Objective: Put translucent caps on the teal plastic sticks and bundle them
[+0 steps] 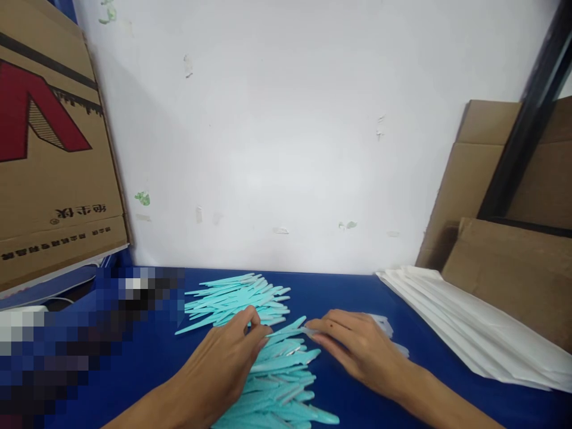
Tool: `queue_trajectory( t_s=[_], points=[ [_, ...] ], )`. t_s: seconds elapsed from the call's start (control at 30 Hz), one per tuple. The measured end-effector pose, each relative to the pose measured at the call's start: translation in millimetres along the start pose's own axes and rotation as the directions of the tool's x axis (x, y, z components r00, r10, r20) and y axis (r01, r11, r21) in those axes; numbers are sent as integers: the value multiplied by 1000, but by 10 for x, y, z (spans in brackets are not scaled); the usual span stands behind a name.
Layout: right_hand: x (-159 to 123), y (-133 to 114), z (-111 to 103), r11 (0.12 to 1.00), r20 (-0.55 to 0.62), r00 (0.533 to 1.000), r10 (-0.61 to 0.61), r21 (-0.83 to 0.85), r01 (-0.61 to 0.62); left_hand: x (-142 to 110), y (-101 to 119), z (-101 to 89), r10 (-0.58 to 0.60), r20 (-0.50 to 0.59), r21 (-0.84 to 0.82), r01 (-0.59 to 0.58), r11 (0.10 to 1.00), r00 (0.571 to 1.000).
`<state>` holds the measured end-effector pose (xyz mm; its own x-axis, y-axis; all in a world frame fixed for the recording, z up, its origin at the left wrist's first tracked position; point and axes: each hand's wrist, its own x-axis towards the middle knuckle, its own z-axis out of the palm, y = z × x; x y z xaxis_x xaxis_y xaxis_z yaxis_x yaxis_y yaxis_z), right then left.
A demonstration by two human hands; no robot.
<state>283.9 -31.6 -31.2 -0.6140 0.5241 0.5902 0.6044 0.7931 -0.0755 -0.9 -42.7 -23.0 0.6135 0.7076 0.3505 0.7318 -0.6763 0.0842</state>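
Just above the near pile, my left hand [230, 354] pinches one slim turquoise strip [289, 327] between thumb and fingertips, its free end pointing right. My right hand [364, 348] is closed at that end, its thumb and fingers on a small translucent piece [307, 330] that meets the strip's tip. Whether the piece is fitted over the tip, I cannot tell. Below the hands lies a pile of similar turquoise strips [283, 390], partly hidden by my left hand. Several loose translucent pieces [381, 325] lie behind my right hand, partly covered by it.
A second pile of turquoise strips [236, 298], with paler right ends, lies farther back on the blue tabletop [339, 298]. White flat sheets or bags [473, 339] are stacked at the right beside cardboard [513, 280]. A printed carton [58, 179] stands left; a white wall [286, 131] rises behind.
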Motion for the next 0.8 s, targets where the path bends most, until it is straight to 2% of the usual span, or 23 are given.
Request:
queue_trajectory(
  t_s=[0.13, 0.43, 0.6, 0.8],
  points=[
    [5, -16, 3, 1000, -69, 998, 2, 22, -1, 7, -47, 77, 57, -70, 28, -56, 998, 996],
    [31, -99, -8, 997, -46, 998, -46, 66, 49, 0, -40, 127, 179, -173, 22, -178, 984, 969],
    [22, -235, 68, 992, -93, 990, -102, 64, 108, -30, 48, 135, 215, -192, 2, -219, 976, 957],
    [0, -304, 93, 992, -121, 986, -112, 42, 118, -79, 106, 128, 235, -197, -7, -241, 970, 952]
  ],
)
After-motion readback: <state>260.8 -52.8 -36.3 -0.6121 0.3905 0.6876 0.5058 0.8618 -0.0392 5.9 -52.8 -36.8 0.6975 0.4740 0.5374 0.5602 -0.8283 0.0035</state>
